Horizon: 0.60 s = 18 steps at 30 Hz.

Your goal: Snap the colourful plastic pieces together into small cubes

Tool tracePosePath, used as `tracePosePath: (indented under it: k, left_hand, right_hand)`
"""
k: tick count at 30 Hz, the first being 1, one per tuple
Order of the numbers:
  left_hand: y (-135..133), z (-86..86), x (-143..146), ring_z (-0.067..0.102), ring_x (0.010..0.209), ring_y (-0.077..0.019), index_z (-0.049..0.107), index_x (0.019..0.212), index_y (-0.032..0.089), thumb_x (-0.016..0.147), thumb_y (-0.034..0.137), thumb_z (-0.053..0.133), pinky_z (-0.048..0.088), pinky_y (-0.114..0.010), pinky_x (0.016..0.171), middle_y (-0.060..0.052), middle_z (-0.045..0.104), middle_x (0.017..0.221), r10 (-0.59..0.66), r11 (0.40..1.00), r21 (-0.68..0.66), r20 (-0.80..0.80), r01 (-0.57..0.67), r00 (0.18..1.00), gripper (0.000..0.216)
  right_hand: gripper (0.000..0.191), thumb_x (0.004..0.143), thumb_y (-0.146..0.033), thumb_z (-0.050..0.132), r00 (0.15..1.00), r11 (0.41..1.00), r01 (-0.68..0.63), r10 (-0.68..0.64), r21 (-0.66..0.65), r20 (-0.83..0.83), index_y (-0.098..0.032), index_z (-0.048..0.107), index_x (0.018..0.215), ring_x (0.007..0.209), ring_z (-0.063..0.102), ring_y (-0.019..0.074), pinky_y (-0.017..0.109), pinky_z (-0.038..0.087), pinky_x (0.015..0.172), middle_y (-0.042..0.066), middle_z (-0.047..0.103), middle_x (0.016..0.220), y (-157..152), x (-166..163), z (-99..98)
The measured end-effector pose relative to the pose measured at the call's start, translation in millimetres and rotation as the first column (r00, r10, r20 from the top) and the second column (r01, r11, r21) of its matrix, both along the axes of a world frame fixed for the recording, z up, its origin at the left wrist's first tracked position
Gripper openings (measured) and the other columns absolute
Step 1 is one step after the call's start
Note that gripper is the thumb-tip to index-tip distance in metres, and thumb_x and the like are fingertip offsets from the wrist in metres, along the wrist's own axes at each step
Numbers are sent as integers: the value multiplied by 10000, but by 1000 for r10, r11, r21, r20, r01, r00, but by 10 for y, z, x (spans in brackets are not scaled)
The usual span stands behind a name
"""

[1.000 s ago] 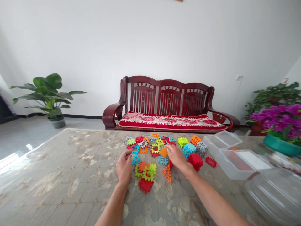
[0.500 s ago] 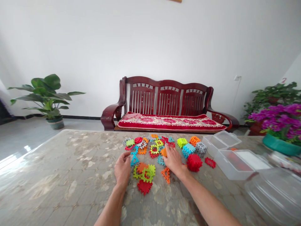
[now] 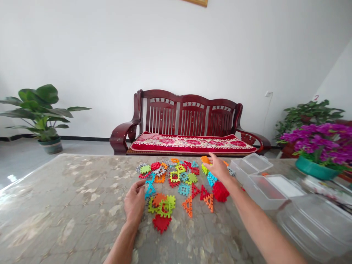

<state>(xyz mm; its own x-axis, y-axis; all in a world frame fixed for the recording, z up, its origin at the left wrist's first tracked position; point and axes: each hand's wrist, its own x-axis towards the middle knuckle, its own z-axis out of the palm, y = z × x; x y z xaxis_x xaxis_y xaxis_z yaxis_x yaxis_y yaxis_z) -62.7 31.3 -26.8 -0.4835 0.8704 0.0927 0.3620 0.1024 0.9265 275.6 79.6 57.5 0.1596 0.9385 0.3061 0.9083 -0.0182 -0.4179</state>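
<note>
My right hand [image 3: 217, 167] is closed on an orange interlocking building piece [image 3: 205, 160], held above a stack of lime pieces [image 3: 204, 169]. Beneath that hand are stacks of blue pieces [image 3: 211, 179] and red pieces [image 3: 220, 191]. My left hand [image 3: 134, 201] rests on the table with loosely bent fingers, and nothing shows in them. Its fingertips are close to blue triangular pieces [image 3: 150, 191]. Just right of it lie a green frame piece [image 3: 165, 208] and a red piece [image 3: 161, 223]. Orange triangles [image 3: 187, 206] and red triangles [image 3: 204, 192] are in the middle.
Mixed pieces [image 3: 174, 177] lie scattered toward the table's far edge. Clear plastic boxes [image 3: 268, 198] and a transparent lid [image 3: 316, 223] occupy the right side, beside purple flowers in a teal pot [image 3: 316, 168]. A wooden bench [image 3: 189, 110] stands behind the table [image 3: 68, 205].
My right hand has moved from the scattered pieces over to the stacks on the right, carrying the orange piece. The left hand stays beside the blue triangles. The camera has turned slightly right.
</note>
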Motion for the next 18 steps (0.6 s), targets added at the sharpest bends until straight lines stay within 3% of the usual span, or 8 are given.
tracePosePath:
  k: [4, 7, 15, 18]
  left_hand:
    - [-15, 26, 9, 639, 691, -195, 693, 977, 209, 720, 317, 499, 457, -267, 622, -25, 725, 770, 8, 1000, 5, -5, -8, 1000, 339]
    - [-22, 39, 17, 647, 679, -204, 691, 968, 206, 706, 314, 505, 455, -267, 585, -31, 727, 749, 4, 1000, 6, 24, -4, 1000, 339]
    - [-32, 64, 35, 641, 673, -203, 684, 981, 200, 709, 315, 507, 447, -262, 572, -26, 721, 726, -6, 1000, -8, 34, 6, 999, 344]
    - [-26, 45, 29, 637, 692, -199, 689, 979, 205, 718, 319, 509, 452, -265, 604, -25, 720, 755, -1, 1000, -2, 13, 1, 1000, 337]
  right_hand:
    - [652, 778, -362, 616, 988, 988, 140, -135, -68, 81, -165, 424, 1369, 1046, 632, 230, 291, 456, 839, 113, 661, 1180, 233, 573, 98]
    - [674, 784, -361, 610, 970, 972, 197, -173, -132, 173, -145, 398, 1387, 1097, 605, 254, 304, 447, 838, 138, 635, 1222, 312, 815, 82]
    - [694, 796, -308, 595, 949, 946, 244, -187, -213, 254, -117, 355, 1419, 1122, 592, 277, 339, 443, 877, 170, 628, 1221, 267, 984, 2]
    - [596, 819, -318, 571, 945, 952, 253, -206, -169, 254, -141, 440, 1373, 1132, 587, 278, 354, 448, 893, 164, 619, 1238, 228, 963, 16]
